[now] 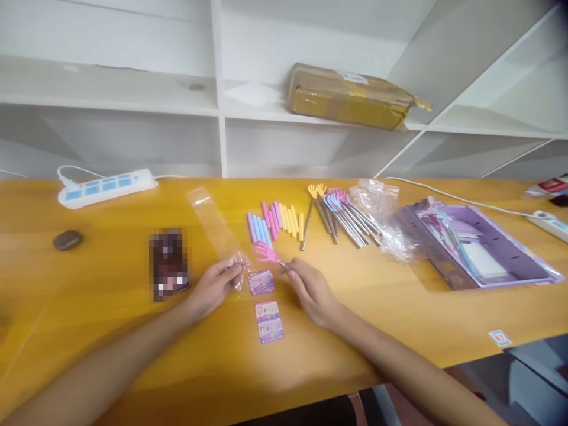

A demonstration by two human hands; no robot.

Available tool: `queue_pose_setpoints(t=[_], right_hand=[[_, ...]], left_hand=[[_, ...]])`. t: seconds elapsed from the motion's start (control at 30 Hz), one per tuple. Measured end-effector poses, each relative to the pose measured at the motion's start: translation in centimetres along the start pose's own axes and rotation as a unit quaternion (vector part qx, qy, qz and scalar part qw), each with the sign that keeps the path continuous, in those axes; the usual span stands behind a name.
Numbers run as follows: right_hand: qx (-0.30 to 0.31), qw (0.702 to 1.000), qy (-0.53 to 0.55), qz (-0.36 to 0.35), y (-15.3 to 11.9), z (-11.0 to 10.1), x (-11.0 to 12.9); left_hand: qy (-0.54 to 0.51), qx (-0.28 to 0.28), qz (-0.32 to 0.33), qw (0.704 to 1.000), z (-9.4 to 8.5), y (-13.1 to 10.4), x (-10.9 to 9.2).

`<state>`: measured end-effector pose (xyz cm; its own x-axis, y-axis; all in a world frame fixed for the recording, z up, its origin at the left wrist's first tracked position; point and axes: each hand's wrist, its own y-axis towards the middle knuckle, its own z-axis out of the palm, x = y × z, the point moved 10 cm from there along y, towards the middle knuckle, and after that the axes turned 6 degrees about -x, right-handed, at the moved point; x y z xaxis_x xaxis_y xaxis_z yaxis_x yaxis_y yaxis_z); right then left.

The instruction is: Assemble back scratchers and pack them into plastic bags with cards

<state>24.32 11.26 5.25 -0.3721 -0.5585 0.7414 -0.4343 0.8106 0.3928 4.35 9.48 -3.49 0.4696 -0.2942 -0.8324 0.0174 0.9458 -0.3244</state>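
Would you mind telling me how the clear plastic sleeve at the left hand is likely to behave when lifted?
The clear plastic sleeve will probably flop, since its film crumples at the left hand. It is likely very light, as the desk shows through it. Its glossy surface may be somewhat slippery.

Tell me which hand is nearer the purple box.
Right: the right hand holds the pink claw, left of the box; the left hand holds a clear bag, farther left.
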Motion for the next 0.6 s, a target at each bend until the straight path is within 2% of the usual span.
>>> queue_pose_setpoints(t=[0.1, 0.17, 0.27, 0.47, 0.6], right_hand=[[0.045, 0.996, -0.065, -0.052, -1.7, 1.8, 0.1], [0.065, 0.992, -0.089, -0.069, -2.1, 2.1, 0.1], [0.067, 0.992, -0.093, -0.059, -2.2, 1.5, 0.0], [0.124, 0.983, -0.129, -0.043, -3.0, 2.2, -0.7], [0.107, 0.984, -0.135, -0.039, -2.7, 1.5, -0.9]], left_hand=[[-0.034, -0.004, -0.009, 0.999, 0.3, 0.1, -0.2], [-0.046, 0.000, -0.021, 0.999, 0.6, 0.0, -0.3], [-0.046, 0.007, -0.036, 0.998, 0.9, -0.1, -0.1], [-0.079, -0.004, -0.027, 0.996, 0.4, 0.0, -0.5], [-0.099, -0.008, -0.029, 0.995, 0.2, 0.1, -0.6]])
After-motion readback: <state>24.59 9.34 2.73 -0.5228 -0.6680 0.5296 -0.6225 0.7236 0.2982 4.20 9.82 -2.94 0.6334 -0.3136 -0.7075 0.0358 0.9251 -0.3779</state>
